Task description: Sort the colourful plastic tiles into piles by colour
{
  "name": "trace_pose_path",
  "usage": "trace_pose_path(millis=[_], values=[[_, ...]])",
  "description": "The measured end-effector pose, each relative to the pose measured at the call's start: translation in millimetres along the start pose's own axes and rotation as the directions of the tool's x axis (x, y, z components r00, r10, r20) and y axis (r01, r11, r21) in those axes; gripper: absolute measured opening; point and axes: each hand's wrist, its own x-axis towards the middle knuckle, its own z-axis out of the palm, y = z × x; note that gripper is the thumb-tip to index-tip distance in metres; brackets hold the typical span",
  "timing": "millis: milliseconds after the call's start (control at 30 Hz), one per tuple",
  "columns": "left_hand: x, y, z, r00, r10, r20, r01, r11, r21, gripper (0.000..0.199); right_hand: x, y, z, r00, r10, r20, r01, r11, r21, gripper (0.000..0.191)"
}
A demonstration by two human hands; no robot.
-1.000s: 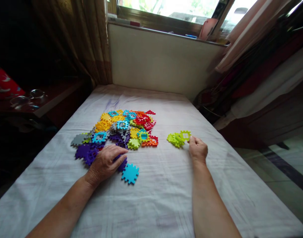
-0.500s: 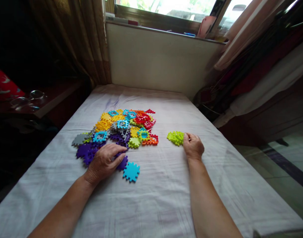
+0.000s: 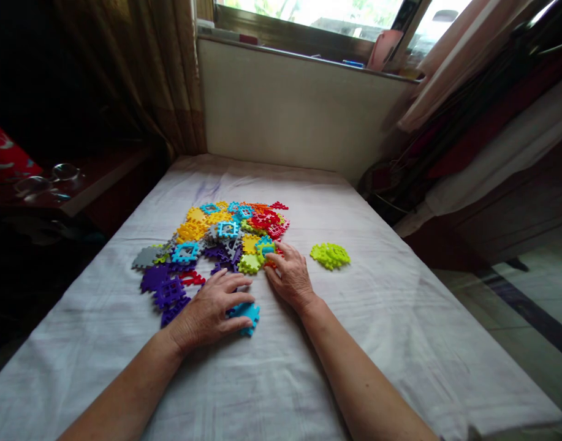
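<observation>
The lime frame (image 3: 260, 253), squarish with no clear long axis, lies at the right hand's (image 3: 293, 275) fingertips, to their far left. The right hand is nearer, fingers bent; whether they pinch it, I cannot tell. The left hand (image 3: 211, 311), fingers spread, covers part of one blue tile (image 3: 248, 310) closer to the surface's (image 3: 271, 386) near edge. One lime heap (image 3: 330, 256) lies toward the right edge; one mixed pile (image 3: 220, 236), too overlapped to count, toward the left.

Toothed pieces (image 3: 250, 244): smooth plastic. Sheet (image 3: 266, 380): matt, wrinkled cloth. Curtain (image 3: 179, 79): cloth, faint sheen.
</observation>
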Motion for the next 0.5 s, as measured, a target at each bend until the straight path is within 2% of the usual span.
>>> trace_pose_path(millis=[133, 300, 400, 500], values=[[0, -2, 0.5, 1.0, -0.004, -0.001, 0.004, 1.0, 0.004, 0.029, -2, 2, 1, 0.999, 0.001, -0.036, 0.002, 0.997, 0.074, 0.009], [0, -4, 1.0, 1.0, -0.014, -0.006, 0.014, 1.0, -0.011, 0.028, 5, 16, -10, 0.989, 0.009, -0.147, 0.002, 0.997, 0.074, 0.012], [-1, -5, 1.5, 1.0, -0.018, -0.02, 0.017, 1.0, -0.021, 0.024, 7, 46, -29, 0.955, 0.152, -0.256, -0.155, 0.988, 0.009, 0.013], [-1, -6, 2.3, 0.999, -0.02, -0.029, 0.019, 1.0, -0.019, 0.023, 1, 84, -47, 0.864, 0.369, -0.343, -0.41, 0.911, -0.051, 0.014]])
